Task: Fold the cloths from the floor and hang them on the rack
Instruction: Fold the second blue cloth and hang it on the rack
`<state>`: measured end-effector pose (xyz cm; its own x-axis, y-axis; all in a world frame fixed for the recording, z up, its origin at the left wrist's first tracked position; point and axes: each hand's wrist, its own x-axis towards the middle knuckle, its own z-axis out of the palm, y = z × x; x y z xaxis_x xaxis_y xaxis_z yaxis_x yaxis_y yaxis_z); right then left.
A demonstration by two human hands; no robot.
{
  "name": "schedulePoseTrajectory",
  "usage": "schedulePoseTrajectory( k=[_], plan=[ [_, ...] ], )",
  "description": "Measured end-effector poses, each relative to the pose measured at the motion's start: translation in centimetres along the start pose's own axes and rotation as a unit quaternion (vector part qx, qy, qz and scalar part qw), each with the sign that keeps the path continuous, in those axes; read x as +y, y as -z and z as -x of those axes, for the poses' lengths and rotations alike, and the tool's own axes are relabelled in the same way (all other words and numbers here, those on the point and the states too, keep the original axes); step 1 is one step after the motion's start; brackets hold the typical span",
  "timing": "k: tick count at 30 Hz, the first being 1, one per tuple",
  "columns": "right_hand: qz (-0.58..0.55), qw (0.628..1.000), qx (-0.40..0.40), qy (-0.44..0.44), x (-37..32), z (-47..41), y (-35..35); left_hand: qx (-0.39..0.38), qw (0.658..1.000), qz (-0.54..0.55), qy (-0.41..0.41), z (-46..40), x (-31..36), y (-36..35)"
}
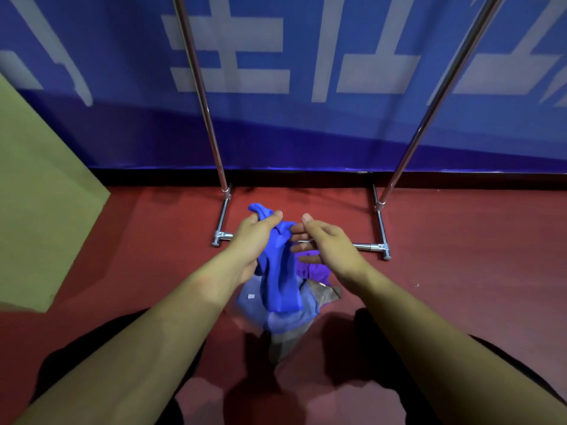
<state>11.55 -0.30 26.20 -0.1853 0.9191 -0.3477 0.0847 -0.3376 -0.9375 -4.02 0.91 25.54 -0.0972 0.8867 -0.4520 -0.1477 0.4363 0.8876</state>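
My left hand (256, 237) grips the top of a bright blue cloth (280, 280), which hangs bunched down from it above the floor. Just to its right, my right hand (322, 243) is open, fingers spread and touching the cloth's edge. Under the hanging cloth lies a pile on the red floor: a pale blue cloth (287, 322), a purple cloth (317, 271) and a grey-brown cloth (325, 294). The metal rack (211, 133) stands behind the pile, its two uprights rising out of view and its base bar partly hidden by my hands.
A blue banner with white characters (306, 72) hangs as a wall behind the rack. A green panel (36, 194) stands at the left. My dark-clothed knees (377, 329) flank the pile on the red floor (460, 256).
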Motion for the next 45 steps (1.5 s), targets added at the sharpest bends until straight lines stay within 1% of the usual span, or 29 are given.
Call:
schedulePoseTrajectory(
  k=[5, 6, 9, 11, 12, 14, 16, 18, 19, 21, 23, 24, 26, 28, 29, 31, 32, 33, 35, 37, 38, 41, 44, 45],
  plan=[
    [-0.028, 0.999, 0.013, 0.012, 0.2, -1.2, 0.1, -0.043, 0.998, 0.037, 0.01, -0.3, 0.9, -0.5],
    [-0.027, 0.999, 0.03, 0.019, 0.2, -1.4, 0.1, -0.05, 0.998, 0.04, 0.007, -0.3, 1.3, -0.5],
    [-0.028, 0.993, 0.112, 0.035, 0.8, -2.4, 0.8, -0.091, 0.995, 0.02, -0.018, -0.1, 2.6, 0.0],
    [-0.015, 0.989, 0.146, 0.024, 1.3, -2.8, 2.0, -0.145, 0.989, 0.023, -0.035, 0.5, 3.9, 0.4],
    [-0.01, 0.989, 0.148, 0.008, 1.7, -3.0, 2.6, -0.177, 0.983, 0.034, -0.043, 1.0, 4.7, 0.5],
    [-0.031, 0.993, 0.109, -0.024, 2.0, -2.6, 3.2, -0.237, 0.968, 0.062, -0.048, 2.1, 5.8, 0.9],
    [-0.084, 0.995, 0.047, -0.027, 2.2, -2.2, 3.3, -0.285, 0.954, 0.079, -0.048, 2.9, 6.4, 1.2],
    [-0.14, 0.989, 0.022, -0.032, 2.2, -1.8, 3.3, -0.312, 0.945, 0.08, -0.054, 3.3, 6.7, 1.5],
    [-0.167, 0.984, 0.02, -0.062, 2.4, -1.9, 3.3, -0.317, 0.943, 0.087, -0.057, 3.4, 6.7, 1.6],
    [-0.231, 0.96, 0.006, -0.159, 3.0, -2.1, 3.4, -0.31, 0.942, 0.117, -0.058, 3.4, 6.7, 1.7],
    [-0.254, 0.936, -0.053, -0.24, 4.0, -1.9, 3.3, -0.293, 0.943, 0.146, -0.058, 3.3, 6.6, 1.7],
    [-0.256, 0.927, -0.085, -0.262, 4.2, -1.4, 3.0, -0.285, 0.944, 0.155, -0.06, 3.2, 6.6, 1.7],
    [-0.274, 0.911, -0.133, -0.277, 3.9, -0.5, 2.4, -0.268, 0.947, 0.168, -0.061, 3.2, 6.8, 1.7],
    [-0.313, 0.905, -0.155, -0.245, 3.1, -0.6, 2.7, -0.246, 0.951, 0.178, -0.062, 2.8, 6.8, 2.0],
    [-0.34, 0.903, -0.14, -0.222, 2.5, -0.7, 3.0, -0.233, 0.953, 0.183, -0.063, 2.6, 6.8, 2.1],
    [-0.407, 0.892, -0.074, -0.18, 1.9, -0.9, 4.2, -0.193, 0.958, 0.206, -0.052, 1.9, 6.7, 2.5],
    [-0.434, 0.883, -0.051, -0.169, 2.0, -1.0, 4.7, -0.175, 0.958, 0.225, -0.038, 1.5, 6.6, 2.8],
    [-0.437, 0.882, -0.047, -0.171, 2.3, -0.9, 4.9, -0.157, 0.958, 0.24, -0.022, 1.2, 6.4, 3.1],
    [-0.392, 0.892, -0.07, -0.214, 3.3, -0.5, 4.5, -0.129, 0.961, 0.244, 0.008, 0.8, 6.1, 3.4],
    [-0.348, 0.898, -0.105, -0.248, 4.1, -0.3, 3.9, -0.102, 0.971, 0.213, 0.023, 0.4, 5.7, 3.6],
    [-0.338, 0.901, -0.115, -0.246, 4.3, -0.5, 3.9, -0.086, 0.978, 0.188, 0.024, 0.2, 5.5, 3.7],
    [-0.323, 0.92, -0.109, -0.192, 2.9, -0.9, 3.9, -0.03, 0.993, 0.112, 0.01, -0.6, 4.7, 4.0],
    [-0.31, 0.939, -0.057, -0.14, 3.5, -1.7, 4.3, 0.005, 0.996, 0.089, 0.009, -1.0, 4.4, 4.4],
    [-0.307, 0.942, -0.051, -0.128, 3.8, -1.8, 4.4, 0.019, 0.998, 0.064, 0.001, -1.2, 4.2, 4.8]
  ],
)
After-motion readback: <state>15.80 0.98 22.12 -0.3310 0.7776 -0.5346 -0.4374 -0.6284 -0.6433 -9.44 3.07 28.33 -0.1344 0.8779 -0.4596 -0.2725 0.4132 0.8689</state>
